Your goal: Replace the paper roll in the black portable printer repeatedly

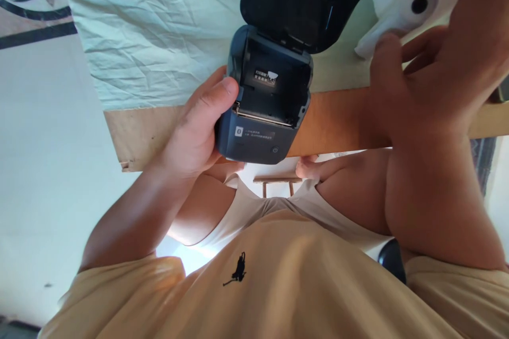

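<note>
A dark blue-grey portable label printer [254, 140] is held over the table's near edge in my left hand [199, 127], thumb on its left side and fingers behind. Its black lid [298, 0] is swung up, showing a hollow compartment with a small printed sticker inside. On the right, a white paper roll [401, 13] with a dark core hole is partly covered by my right hand [449, 58]. That hand's fingers are apart and curved around the roll's near side. Whether they touch it, I cannot tell.
A wrinkled pale green cloth [159, 26] covers the table, whose bare wooden edge [338, 119] runs along the front. Below it are my legs and a small wooden stool [278, 180]. A dark object lies at the far right edge. Pale floor [47, 143] with a dark pattern is at left.
</note>
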Demonstrator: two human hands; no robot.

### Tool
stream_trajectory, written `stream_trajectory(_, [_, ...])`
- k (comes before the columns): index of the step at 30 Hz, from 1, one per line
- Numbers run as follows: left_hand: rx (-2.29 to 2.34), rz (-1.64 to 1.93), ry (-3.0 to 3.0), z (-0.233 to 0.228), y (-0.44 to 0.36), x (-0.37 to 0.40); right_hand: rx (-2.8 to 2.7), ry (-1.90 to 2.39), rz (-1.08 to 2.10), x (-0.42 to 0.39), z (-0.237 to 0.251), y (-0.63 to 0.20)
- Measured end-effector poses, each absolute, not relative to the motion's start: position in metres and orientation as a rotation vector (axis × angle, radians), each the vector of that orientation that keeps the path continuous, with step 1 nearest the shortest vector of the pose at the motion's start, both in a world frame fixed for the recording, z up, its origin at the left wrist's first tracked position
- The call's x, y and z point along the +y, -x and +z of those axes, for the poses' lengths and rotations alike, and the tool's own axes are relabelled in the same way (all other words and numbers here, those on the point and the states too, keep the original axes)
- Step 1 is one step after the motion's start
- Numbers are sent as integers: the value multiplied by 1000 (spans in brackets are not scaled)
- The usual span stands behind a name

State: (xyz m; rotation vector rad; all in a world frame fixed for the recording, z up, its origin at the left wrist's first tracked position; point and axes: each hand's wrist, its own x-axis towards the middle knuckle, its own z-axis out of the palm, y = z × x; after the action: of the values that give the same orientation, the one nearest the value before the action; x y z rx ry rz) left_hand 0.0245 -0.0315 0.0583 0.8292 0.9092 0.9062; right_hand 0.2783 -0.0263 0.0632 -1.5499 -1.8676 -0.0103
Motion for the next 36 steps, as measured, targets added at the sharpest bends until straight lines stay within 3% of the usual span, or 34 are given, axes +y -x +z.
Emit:
stream_trajectory(3, [800,1044,-830,50,-23,-32,-1905,1582,-93,-23,62,-278])
stream_trajectory(8, [734,980,-809,50,-16,-31,-1932,1596,-102,-20,63,-276])
stream_trajectory(18, [727,1003,-907,48,-14,-29,-1884,1633,87,-11,51,-277])
stream_trajectory(25, [689,1016,-940,44,-13,-30,-1850,1333,351,-23,56,-268])
stream_trajectory(36, [697,1001,-833,51,-15,-31,-2100,1274,95,-17,50,-266])
